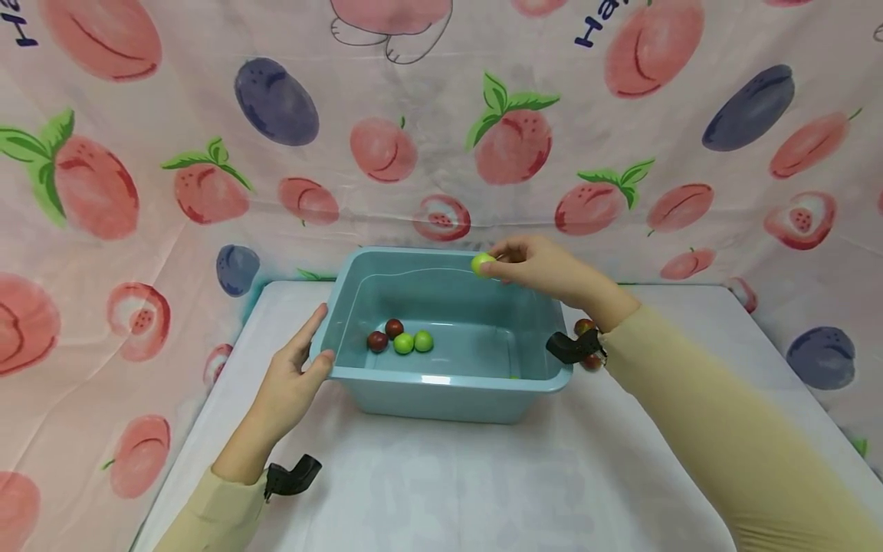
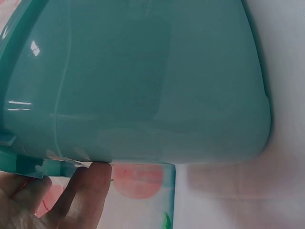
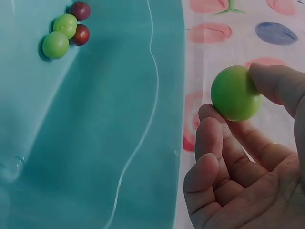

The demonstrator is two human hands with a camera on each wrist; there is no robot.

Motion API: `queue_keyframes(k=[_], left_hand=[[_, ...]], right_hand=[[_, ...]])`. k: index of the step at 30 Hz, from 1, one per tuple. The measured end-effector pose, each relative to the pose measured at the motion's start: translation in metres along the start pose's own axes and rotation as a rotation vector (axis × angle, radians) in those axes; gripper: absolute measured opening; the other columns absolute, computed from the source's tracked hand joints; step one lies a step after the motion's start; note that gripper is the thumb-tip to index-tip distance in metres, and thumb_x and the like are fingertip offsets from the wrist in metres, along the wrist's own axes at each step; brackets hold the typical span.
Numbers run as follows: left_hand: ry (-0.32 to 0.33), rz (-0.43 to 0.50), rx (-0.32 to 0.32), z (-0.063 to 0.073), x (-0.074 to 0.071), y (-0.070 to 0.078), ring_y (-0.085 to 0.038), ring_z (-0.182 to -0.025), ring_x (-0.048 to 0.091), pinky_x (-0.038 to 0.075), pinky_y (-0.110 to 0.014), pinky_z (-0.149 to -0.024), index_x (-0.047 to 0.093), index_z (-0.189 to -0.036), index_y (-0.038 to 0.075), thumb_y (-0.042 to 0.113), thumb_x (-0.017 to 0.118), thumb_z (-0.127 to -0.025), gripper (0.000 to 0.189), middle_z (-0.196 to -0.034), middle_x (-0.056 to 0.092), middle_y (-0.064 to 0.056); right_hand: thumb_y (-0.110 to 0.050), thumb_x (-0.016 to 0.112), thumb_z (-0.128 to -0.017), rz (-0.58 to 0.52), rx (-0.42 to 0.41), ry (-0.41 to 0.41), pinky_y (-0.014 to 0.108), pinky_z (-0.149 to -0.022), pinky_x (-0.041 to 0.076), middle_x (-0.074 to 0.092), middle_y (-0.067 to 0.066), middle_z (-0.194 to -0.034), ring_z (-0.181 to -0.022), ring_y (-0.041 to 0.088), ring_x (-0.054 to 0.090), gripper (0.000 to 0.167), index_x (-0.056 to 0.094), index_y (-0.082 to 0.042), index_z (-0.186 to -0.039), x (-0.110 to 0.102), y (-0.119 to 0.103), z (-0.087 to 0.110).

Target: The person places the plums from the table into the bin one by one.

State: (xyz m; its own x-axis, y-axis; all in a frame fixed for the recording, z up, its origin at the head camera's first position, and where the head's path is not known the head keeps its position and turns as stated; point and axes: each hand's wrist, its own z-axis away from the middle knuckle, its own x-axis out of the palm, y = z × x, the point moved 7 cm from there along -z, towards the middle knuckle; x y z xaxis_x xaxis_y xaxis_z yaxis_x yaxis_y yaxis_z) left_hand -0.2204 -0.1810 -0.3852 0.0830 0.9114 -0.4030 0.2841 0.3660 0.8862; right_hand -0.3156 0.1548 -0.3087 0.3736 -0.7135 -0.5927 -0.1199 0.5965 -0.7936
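Observation:
My right hand (image 1: 527, 264) pinches a small round green fruit (image 3: 236, 93) between thumb and fingers, above the far rim of a blue-green plastic tub (image 1: 441, 385). On the tub's floor, toward the left, two green fruits (image 1: 413, 342) touch each other beside two dark red ones (image 1: 385, 336). A sliver of green shows just over the near wall. At the tub's left end, my left hand (image 1: 293, 372) holds the rim near the front corner. Its fingers (image 2: 93, 191) touch the outer wall beneath the rim in the left wrist view.
Right of the tub, reddish fruits (image 1: 591, 363) lie on the white table (image 1: 455, 483), partly hidden by my right wrist and its black camera mount (image 1: 572, 347). A peach-patterned cloth (image 1: 497, 207) hangs behind the table.

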Motion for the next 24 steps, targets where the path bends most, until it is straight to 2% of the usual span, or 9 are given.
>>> queue_keyframes(k=[7,13,18,24], left_hand=[[0.004,0.004,0.002,0.000,0.000,-0.001,-0.031,-0.140,0.027,0.040,-0.052,-0.096,0.027,-0.154,0.028,0.017,0.053,-0.098,0.062,-0.156,0.027,-0.001],[0.006,-0.004,-0.004,-0.001,0.001,-0.004,-0.032,-0.140,0.027,0.040,-0.052,-0.096,0.027,-0.154,0.028,0.017,0.052,-0.099,0.062,-0.156,0.026,-0.001],[0.008,-0.006,-0.007,-0.001,0.001,-0.007,-0.030,-0.140,0.028,0.042,-0.051,-0.095,0.026,-0.153,0.032,0.019,0.052,-0.099,0.061,-0.156,0.027,0.002],[0.009,0.006,-0.003,-0.001,0.001,-0.006,-0.029,-0.139,0.029,0.043,-0.050,-0.094,0.026,-0.155,0.026,0.019,0.052,-0.099,0.062,-0.156,0.026,0.004]], right_hand=[[-0.038,0.074,-0.085,0.038,-0.017,-0.086,0.041,-0.088,0.047,0.065,0.006,-0.106,-0.100,0.023,0.057,0.039,0.065,-0.012,-0.113,0.023,-0.007,-0.013],[-0.031,0.074,-0.086,0.122,0.010,-0.166,0.040,-0.087,0.047,0.066,0.004,-0.103,-0.099,0.022,0.058,0.034,0.064,-0.010,-0.110,0.040,-0.005,-0.019],[-0.027,0.074,-0.086,0.131,0.027,-0.240,0.036,-0.084,0.048,0.068,0.005,-0.099,-0.094,0.021,0.058,0.030,0.066,-0.007,-0.107,0.050,-0.002,-0.021],[-0.027,0.075,-0.086,0.159,0.055,-0.264,0.035,-0.081,0.048,0.067,0.004,-0.095,-0.090,0.021,0.057,0.028,0.066,-0.008,-0.105,0.056,0.002,-0.022]])
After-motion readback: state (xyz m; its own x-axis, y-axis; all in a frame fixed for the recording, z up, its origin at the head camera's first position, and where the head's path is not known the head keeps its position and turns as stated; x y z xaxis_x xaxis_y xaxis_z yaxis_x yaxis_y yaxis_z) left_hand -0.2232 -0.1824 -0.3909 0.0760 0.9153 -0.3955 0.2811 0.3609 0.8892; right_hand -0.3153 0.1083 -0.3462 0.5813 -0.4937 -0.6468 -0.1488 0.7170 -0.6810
